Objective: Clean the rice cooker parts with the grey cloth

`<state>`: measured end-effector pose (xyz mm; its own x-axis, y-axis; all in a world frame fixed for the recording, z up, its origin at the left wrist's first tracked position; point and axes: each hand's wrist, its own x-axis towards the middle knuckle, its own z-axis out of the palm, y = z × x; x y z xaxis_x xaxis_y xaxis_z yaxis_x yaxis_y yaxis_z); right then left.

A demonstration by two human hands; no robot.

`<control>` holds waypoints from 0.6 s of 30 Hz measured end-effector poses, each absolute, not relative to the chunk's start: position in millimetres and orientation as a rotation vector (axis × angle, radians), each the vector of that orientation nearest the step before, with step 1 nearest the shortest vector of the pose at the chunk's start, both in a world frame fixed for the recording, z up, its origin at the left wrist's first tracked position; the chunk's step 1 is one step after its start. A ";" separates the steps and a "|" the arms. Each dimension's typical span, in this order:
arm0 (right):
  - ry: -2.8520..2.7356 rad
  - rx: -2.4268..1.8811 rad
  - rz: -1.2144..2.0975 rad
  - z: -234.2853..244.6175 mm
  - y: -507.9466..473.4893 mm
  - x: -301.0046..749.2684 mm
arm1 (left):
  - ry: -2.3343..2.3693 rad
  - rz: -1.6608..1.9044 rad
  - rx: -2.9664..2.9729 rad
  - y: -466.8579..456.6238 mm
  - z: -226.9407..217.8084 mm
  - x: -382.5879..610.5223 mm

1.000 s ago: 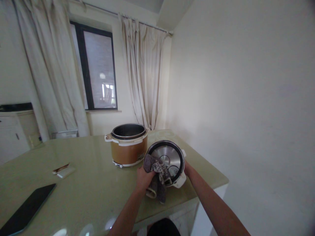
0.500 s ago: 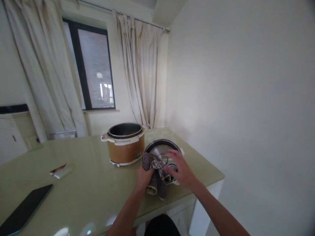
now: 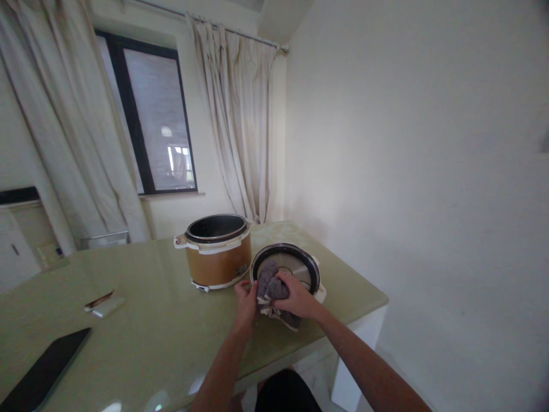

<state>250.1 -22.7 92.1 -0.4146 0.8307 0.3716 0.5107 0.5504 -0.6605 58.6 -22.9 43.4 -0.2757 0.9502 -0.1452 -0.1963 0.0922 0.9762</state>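
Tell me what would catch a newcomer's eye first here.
First, the open orange-brown cooker standing on the glossy green table, in the middle of the view. Just to its right, the round lid shows its metal underside, with the right hand pressing a bunched grey cloth against it. Then the dark flat slab at the lower left.
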 end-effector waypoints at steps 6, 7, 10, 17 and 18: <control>-1.862 -0.992 0.771 90.5 -23.4 248.0 | 1.089 1.344 0.749 -21.9 32.8 68.6; -1.866 -0.983 0.720 91.1 -25.4 246.0 | 1.085 1.352 0.763 -22.0 31.4 68.2; -1.922 -1.129 0.499 97.9 -30.9 239.2 | 1.223 1.431 0.946 -19.6 25.3 68.0; -1.992 -1.681 0.065 124.2 5.2 225.5 | 1.453 1.608 1.449 -9.5 10.5 76.3; -2.005 -1.702 0.100 125.9 15.8 221.6 | 1.450 1.607 1.456 -8.6 9.5 77.0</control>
